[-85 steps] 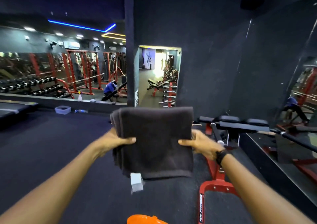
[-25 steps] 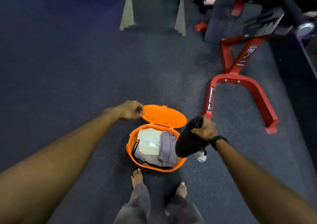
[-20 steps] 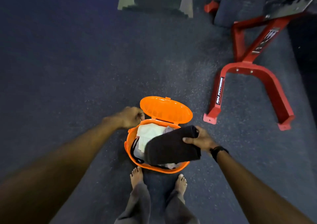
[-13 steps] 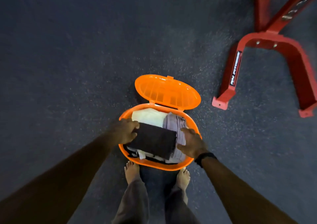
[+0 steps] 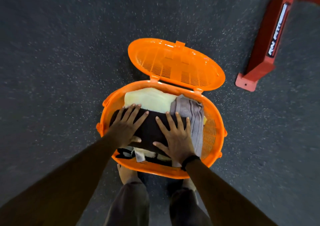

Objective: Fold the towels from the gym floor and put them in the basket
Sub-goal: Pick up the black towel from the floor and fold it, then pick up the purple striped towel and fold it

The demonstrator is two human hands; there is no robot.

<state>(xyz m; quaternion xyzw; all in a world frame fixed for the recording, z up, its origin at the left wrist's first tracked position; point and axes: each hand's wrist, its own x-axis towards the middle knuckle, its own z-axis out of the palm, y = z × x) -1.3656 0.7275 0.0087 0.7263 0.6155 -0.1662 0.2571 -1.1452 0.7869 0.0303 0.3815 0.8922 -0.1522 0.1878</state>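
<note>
An orange plastic basket [image 5: 213, 135] stands on the gym floor just in front of my bare feet, its slatted lid [image 5: 174, 64] tipped open at the far side. A folded dark towel [image 5: 149, 128] lies on top of the pile inside. My left hand [image 5: 125, 126] and my right hand [image 5: 174, 136] press flat on it with fingers spread. Behind it lies a pale yellow folded towel [image 5: 149, 100], and a grey striped towel [image 5: 192, 115] sits at the right. More cloth and a white label show under the dark towel's near edge.
A red steel foot of a gym machine [image 5: 259, 52] lies on the floor at the upper right, about a hand's width from the lid. Dark speckled rubber flooring [image 5: 60, 61] surrounds the basket on all sides.
The folded dark towel went from my hands at chest height, down in my right hand, into the basket. My left hand let go of the lid. Both hands now lie flat on the towel.
</note>
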